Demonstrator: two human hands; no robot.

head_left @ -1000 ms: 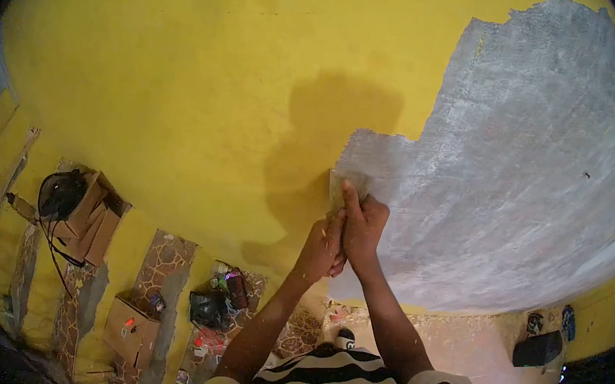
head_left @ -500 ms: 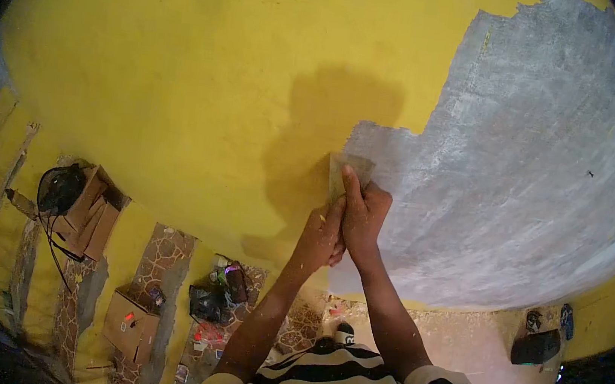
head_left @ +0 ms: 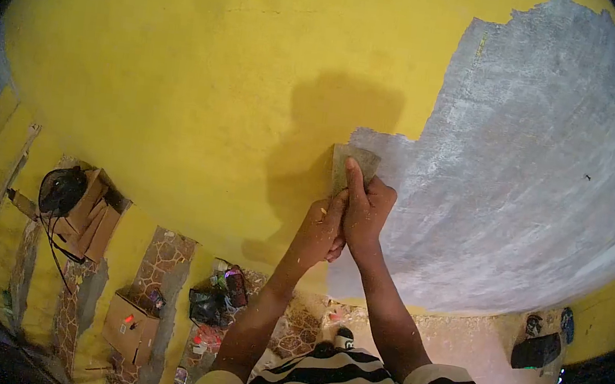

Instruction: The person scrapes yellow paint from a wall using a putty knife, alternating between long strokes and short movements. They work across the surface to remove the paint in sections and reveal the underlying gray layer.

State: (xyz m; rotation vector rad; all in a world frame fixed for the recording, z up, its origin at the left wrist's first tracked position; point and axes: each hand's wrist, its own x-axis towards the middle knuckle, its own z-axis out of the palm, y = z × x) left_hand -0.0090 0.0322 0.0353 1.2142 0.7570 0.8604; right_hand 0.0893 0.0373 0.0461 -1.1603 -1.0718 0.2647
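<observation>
Both hands, left (head_left: pixel 320 231) and right (head_left: pixel 366 215), grip 1 scraper (head_left: pixel 351 165). Its blade lies against the yellow wall (head_left: pixel 183 87), beside bare grey plaster (head_left: pixel 521 178).

Dim warm light, soft shadow on the wall (head_left: pixel 185 64), heavy fisheye vignetting.

Home under renovation: half-stripped yellow wall (head_left: pixel 185 64)

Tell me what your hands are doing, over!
Left hand and right hand both gripping scraper. Blade flat on yellow wall, at bare grey patch edge. Nothing blocking.
</observation>
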